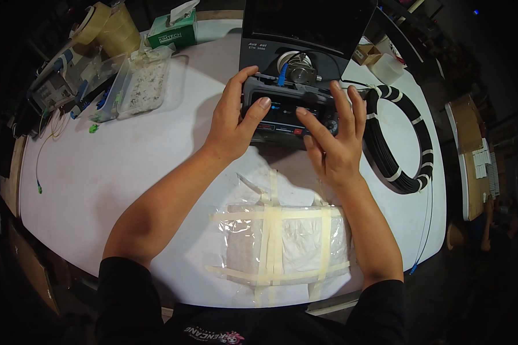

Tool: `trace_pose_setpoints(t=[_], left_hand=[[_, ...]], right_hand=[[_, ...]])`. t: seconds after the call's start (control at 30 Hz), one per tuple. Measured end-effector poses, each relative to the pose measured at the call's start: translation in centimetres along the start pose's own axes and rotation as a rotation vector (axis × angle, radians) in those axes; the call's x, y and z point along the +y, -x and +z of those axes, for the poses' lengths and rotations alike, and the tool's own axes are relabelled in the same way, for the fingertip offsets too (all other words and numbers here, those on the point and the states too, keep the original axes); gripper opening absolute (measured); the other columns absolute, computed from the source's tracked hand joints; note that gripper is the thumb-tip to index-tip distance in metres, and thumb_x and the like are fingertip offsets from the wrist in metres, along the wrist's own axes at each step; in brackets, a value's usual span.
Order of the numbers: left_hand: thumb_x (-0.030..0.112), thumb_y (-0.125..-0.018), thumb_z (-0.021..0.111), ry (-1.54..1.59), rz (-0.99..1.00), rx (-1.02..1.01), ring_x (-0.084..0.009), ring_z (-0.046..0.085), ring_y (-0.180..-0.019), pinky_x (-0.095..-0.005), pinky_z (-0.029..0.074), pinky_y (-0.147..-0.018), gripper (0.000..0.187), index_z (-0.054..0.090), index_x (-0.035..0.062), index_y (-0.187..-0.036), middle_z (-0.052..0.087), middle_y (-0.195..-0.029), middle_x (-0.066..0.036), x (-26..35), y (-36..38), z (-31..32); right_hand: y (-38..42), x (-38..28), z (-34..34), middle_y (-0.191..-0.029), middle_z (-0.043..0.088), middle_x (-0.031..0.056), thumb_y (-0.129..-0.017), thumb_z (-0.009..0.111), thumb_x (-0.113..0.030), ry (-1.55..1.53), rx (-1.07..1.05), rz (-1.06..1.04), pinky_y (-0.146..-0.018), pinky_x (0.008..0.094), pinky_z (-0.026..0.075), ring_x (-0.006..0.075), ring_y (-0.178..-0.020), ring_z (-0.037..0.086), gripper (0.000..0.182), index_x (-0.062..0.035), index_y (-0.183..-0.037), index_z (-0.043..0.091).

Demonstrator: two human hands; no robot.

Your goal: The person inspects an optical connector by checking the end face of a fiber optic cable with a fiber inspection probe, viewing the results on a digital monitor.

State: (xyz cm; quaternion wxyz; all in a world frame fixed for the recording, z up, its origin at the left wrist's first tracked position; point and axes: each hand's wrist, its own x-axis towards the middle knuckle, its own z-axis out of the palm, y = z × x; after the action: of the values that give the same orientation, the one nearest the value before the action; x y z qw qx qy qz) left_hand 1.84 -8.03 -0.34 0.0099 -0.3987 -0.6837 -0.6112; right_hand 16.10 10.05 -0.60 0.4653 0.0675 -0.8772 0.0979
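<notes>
1. Our left hand point(233, 129) grips the handheld device point(285, 122) by its left side; our right hand point(341, 150) is spread, index fingertip at the screen point(281, 111).
2. The device sits upper centre; a black cable coil point(379, 144) lies right.
3. We seem mid-tapping; next likely calls for steady support.

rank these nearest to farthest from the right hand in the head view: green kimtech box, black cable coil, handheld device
1. Handheld device, right at the right hand
2. Black cable coil, to its right
3. Green Kimtech box, far upper left
</notes>
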Motion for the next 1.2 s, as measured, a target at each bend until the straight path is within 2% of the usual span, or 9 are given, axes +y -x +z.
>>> trace_pose_setpoints(t=[0.07,0.17,0.5,0.73,0.83,0.93,1.0,1.07,1.2], left_hand=[[0.032,-0.099,0.062,0.000,0.017,-0.003,-0.0229,0.059,-0.114,-0.0338,0.046,-0.098,0.057,0.044,0.0015,-0.143,0.058,-0.126,-0.017,-0.2,-0.1,0.0],[0.032,-0.099,0.062,0.042,-0.004,-0.006,-0.0218,0.059,-0.113,-0.0332,0.047,-0.098,0.057,0.043,0.0015,-0.143,0.058,-0.125,-0.016,0.5,0.0,0.1],[0.030,-0.102,0.055,-0.003,-0.013,-0.030,-0.0179,0.056,-0.114,-0.0312,0.043,-0.102,0.056,0.039,0.0046,-0.148,0.059,-0.125,-0.013,0.6,0.1,0.1],[0.029,-0.102,0.055,-0.010,0.000,-0.034,-0.0181,0.056,-0.114,-0.0311,0.043,-0.101,0.055,0.039,0.0046,-0.148,0.059,-0.125,-0.013,0.3,0.0,0.0],[0.028,-0.101,0.057,-0.011,-0.014,-0.040,-0.0185,0.057,-0.113,-0.0311,0.044,-0.100,0.056,0.038,0.0044,-0.148,0.059,-0.126,-0.014,0.3,0.0,0.0],[0.026,-0.098,0.062,-0.024,-0.008,-0.033,-0.0192,0.058,-0.114,-0.0318,0.046,-0.099,0.060,0.037,0.0044,-0.149,0.059,-0.125,-0.014,0.4,0.1,0.1],[0.024,-0.097,0.065,-0.034,-0.005,-0.030,-0.0196,0.059,-0.114,-0.0323,0.047,-0.099,0.063,0.037,0.0044,-0.149,0.059,-0.125,-0.015,0.2,0.1,0.2],[0.027,-0.089,0.073,-0.055,-0.008,-0.011,-0.0272,0.060,-0.118,-0.0370,0.049,-0.099,0.070,0.039,0.0020,-0.145,0.058,-0.127,-0.020,-0.1,0.0,0.4],[0.019,-0.093,0.071,-0.044,0.011,-0.030,-0.0201,0.059,-0.116,-0.0331,0.048,-0.101,0.068,0.036,0.0039,-0.149,0.058,-0.127,-0.016,0.1,0.0,0.3]], right_hand=[[-0.1,-0.7,0.1,-0.158,0.040,0.0135,-0.078,0.079,-0.024,0.041,-0.056,-0.026,-0.118,0.0630,0.016,0.0426,-0.148,0.026,0.050,-0.0363,-0.125,0.071],[-0.2,-1.0,0.6,-0.158,0.041,0.0132,-0.076,0.080,-0.026,0.112,-0.074,-0.048,-0.118,0.0645,0.014,0.0427,-0.148,0.027,0.052,-0.0375,-0.126,0.070],[0.3,-0.1,0.5,-0.156,0.042,0.0152,-0.074,0.081,-0.023,0.059,-0.005,0.011,-0.118,0.0627,0.017,0.0422,-0.147,0.028,0.048,-0.0311,-0.121,0.073],[-0.1,-0.7,0.2,-0.156,0.041,0.0154,-0.074,0.080,-0.024,0.037,-0.059,-0.030,-0.118,0.0622,0.017,0.0424,-0.147,0.028,0.051,-0.0324,-0.124,0.072],[-0.2,-0.6,0.3,-0.155,0.041,0.0169,-0.077,0.078,-0.025,0.060,-0.047,-0.039,-0.117,0.0620,0.018,0.0431,-0.146,0.030,0.050,-0.0299,-0.126,0.071],[0.2,0.5,0.6,-0.155,0.038,0.0220,-0.086,0.071,-0.028,-0.030,0.032,0.037,-0.116,0.0605,0.021,0.0446,-0.144,0.032,0.048,-0.0176,-0.132,0.065],[0.4,0.9,0.8,-0.155,0.038,0.0222,-0.087,0.070,-0.029,-0.045,0.040,0.043,-0.116,0.0605,0.022,0.0448,-0.144,0.032,0.049,-0.0162,-0.134,0.063],[0.5,1.1,1.0,-0.155,0.038,0.0223,-0.088,0.068,-0.030,-0.057,0.055,0.039,-0.115,0.0602,0.023,0.0449,-0.144,0.032,0.052,-0.0139,-0.137,0.059],[0.4,1.1,1.0,-0.155,0.038,0.0221,-0.088,0.069,-0.030,-0.068,0.059,0.040,-0.115,0.0598,0.024,0.0447,-0.144,0.032,0.052,-0.0126,-0.136,0.059]])
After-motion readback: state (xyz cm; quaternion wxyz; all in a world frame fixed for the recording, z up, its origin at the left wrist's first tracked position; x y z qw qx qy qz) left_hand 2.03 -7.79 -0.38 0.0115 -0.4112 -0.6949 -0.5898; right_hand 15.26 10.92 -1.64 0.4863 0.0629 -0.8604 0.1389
